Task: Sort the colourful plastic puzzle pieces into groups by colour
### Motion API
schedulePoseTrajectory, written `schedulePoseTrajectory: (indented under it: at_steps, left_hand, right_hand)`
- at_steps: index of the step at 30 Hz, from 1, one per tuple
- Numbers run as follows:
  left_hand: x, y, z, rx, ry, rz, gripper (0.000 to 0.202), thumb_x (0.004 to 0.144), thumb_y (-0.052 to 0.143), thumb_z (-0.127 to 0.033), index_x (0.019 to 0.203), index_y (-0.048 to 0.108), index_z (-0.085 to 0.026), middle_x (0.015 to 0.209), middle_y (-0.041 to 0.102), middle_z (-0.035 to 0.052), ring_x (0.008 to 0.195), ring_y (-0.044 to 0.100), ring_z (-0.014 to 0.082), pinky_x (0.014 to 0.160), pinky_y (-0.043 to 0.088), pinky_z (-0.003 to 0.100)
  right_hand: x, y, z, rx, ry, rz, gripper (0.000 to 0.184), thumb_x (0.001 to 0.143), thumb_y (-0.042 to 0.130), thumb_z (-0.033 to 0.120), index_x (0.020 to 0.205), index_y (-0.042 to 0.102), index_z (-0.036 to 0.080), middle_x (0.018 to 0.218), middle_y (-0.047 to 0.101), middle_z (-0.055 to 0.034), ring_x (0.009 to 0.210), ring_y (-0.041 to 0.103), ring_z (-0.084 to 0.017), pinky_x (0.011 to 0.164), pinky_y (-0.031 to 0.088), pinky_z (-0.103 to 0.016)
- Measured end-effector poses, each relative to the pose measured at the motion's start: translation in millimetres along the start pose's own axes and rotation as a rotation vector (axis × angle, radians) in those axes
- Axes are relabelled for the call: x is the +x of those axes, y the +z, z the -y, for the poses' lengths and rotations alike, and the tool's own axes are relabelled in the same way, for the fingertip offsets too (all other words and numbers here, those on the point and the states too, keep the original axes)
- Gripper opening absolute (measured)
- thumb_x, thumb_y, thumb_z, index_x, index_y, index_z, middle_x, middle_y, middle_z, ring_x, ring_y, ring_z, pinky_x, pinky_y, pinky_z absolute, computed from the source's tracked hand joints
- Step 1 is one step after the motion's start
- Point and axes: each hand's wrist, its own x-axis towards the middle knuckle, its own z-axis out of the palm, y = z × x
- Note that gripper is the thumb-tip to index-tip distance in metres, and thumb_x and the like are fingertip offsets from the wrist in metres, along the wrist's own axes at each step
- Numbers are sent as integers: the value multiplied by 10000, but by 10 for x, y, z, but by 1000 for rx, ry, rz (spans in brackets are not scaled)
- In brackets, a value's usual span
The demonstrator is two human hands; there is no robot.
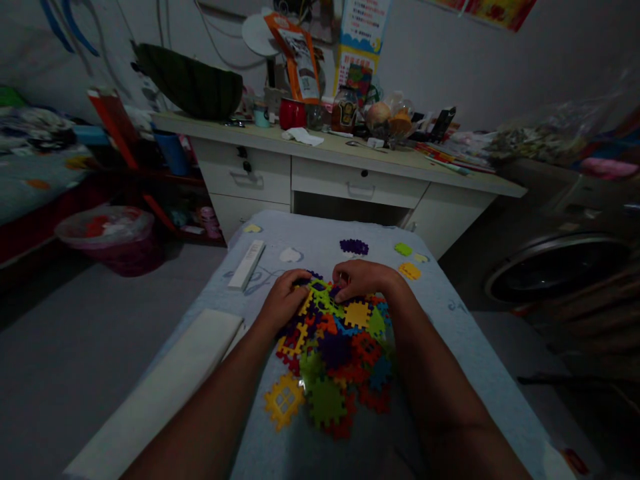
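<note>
A heap of coloured plastic interlocking tiles [335,350] with notched edges lies on the cloth-covered table, in purple, green, yellow, orange, red and blue. My left hand [285,298] is at the heap's far left side, its fingers curled over a yellow tile [305,305]. To its right, my right hand [364,277] bends down with thumb and fingers closed at the heap's far edge. Small tile parts show at those fingertips, but exactly what they grip is partly hidden. Nearest me lie a yellow window-shaped tile [285,401] and a green tile [326,401].
Purple tiles [354,247] sit beyond my hands, with an orange piece [410,270] and a green piece [403,249] to the right. At left are a white box [247,265] and a long white folded sheet [165,390]. A cluttered desk [360,183] stands behind the table.
</note>
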Motion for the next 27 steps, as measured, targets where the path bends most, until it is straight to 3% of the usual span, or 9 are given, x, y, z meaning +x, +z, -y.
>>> schedulePoseTrajectory:
  at_steps: [3,7,13,19,27]
  left_hand:
    - [-1,-25,-48,-124,-71,-66,335,796,507,-351,1039,680,-198,1200,666,65,1193,568,251,1092,394,422]
    - [-1,-56,-92,-224,-123,-120,377,776,417,-270,1028,688,-199,1222,677,45,1226,553,252,1097,394,433]
    - [1,-28,-58,-201,-181,-142,435,654,443,-154,1013,682,-209,1190,688,26,1206,564,251,1074,422,444]
    - [14,19,74,-100,-107,-87,485,624,480,-124,1066,656,-218,1198,658,46,1167,582,244,1057,443,447]
    - [-6,3,-28,40,-2,-67,406,649,466,-127,993,665,-212,1163,628,55,1168,565,235,1104,395,446]
  right_hand:
    - [12,35,54,-99,75,19,317,687,763,278,975,661,196,883,679,-26,757,595,-159,599,382,-232]
    - [-2,13,28,-112,107,15,276,716,677,177,991,663,193,880,681,-33,734,588,-155,595,380,-237]
    - [6,7,-44,-42,69,18,376,641,806,322,961,647,206,881,669,-19,740,587,-154,595,380,-233]
    - [50,69,-78,-116,144,4,282,637,771,244,883,642,200,836,657,-18,689,553,-143,540,337,-230]
    - [-47,-75,-242,-10,105,-91,205,644,616,75,813,638,189,759,639,7,642,517,-116,549,326,-216]
